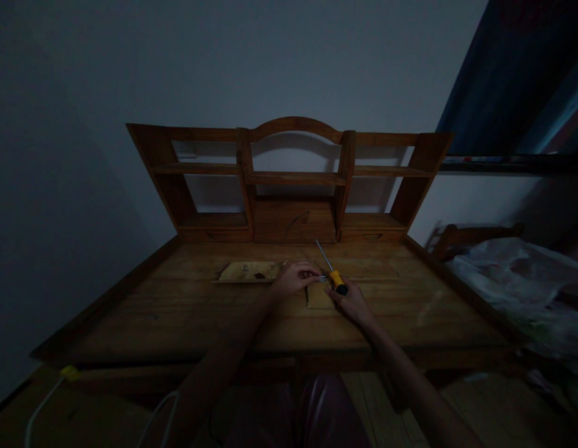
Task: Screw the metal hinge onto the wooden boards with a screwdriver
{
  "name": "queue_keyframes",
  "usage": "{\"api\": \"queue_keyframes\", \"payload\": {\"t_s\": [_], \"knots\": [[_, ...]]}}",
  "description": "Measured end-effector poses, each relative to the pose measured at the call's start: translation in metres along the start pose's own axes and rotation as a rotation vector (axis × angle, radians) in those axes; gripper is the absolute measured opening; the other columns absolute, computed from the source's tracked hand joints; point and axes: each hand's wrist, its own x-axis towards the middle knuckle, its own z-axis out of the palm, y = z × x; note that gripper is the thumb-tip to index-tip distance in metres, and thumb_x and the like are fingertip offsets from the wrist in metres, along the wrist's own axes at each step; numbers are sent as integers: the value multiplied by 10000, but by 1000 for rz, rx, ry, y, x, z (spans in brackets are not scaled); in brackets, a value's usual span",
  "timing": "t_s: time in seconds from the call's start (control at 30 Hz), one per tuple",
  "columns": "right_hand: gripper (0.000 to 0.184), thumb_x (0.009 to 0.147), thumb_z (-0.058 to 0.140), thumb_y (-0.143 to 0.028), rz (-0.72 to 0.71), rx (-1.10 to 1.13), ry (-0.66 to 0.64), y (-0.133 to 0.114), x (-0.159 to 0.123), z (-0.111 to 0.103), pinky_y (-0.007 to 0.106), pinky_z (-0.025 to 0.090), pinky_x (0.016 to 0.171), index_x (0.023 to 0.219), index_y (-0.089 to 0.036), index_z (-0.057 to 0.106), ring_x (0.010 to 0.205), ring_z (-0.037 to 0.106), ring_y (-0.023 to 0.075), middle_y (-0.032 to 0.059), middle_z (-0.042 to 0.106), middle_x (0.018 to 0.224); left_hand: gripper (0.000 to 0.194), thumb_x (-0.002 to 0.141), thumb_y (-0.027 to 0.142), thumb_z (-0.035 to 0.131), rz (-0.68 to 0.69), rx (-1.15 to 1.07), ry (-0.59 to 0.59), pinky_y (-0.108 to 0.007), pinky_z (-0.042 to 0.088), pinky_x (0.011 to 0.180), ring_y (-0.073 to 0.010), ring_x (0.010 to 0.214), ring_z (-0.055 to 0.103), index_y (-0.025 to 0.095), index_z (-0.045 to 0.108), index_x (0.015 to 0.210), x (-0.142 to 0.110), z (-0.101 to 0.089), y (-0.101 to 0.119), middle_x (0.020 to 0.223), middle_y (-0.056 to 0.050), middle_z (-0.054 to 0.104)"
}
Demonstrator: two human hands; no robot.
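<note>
My right hand (355, 302) is closed round a screwdriver (336, 279) with a yellow and black handle. Its long metal shaft slants up and to the left, away from me, and the tip touches nothing I can make out. Close by on the left, my left hand (295, 277) has its fingers pinched at a small shiny metal piece (321, 279), too dim to name. Just below both hands lies a small flat wooden piece (319, 298) on the desk, its top edge partly hidden by the fingers.
A pale, stained board (246, 271) lies left of my hands on the wooden desk (177, 311). Another thin board (372, 270) lies to the right. A shelf unit (295, 178) stands along the back. Plastic bags (503, 274) are piled beyond the right edge.
</note>
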Motion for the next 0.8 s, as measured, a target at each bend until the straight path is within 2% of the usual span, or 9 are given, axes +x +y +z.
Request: {"api": "queue_keyframes", "payload": {"t_s": [0.2, 0.43, 0.63, 0.8], "knots": [[328, 730, 631, -470, 9, 10, -1, 0, 0, 0, 254, 372, 533, 888, -185, 590, 593, 484, 149, -17, 543, 676, 183, 878, 332, 657, 24, 4, 21, -292, 504, 840, -182, 949, 644, 196, 744, 963, -1, -1, -5, 974, -68, 708], [276, 723, 633, -424, 6, -4, 5, -1, 1, -1, 255, 364, 525, 856, -187, 586, 589, 479, 150, -10, 548, 674, 200, 824, 314, 719, -53, -69, 35, -270, 527, 795, -177, 919, 663, 175, 735, 967, 0, -1, -7, 1000, -69, 702], [279, 734, 640, -427, 10, -18, 13, 2, 1, 0, 256, 370, 541, 870, -191, 581, 609, 487, 154, -8, 549, 695, 125, 838, 285, 702, -21, -34, 37, -290, 504, 859, -178, 908, 663, 191, 751, 903, 0, -4, -3, 927, -47, 729], [295, 749, 636, -448, 14, -20, 12, 4, 1, 1, 259, 367, 540, 888, -193, 581, 599, 495, 157, -10, 551, 680, 123, 863, 262, 666, -27, -17, 11, -281, 501, 833, -175, 868, 672, 182, 757, 879, 0, -7, -3, 891, -48, 741]]}}
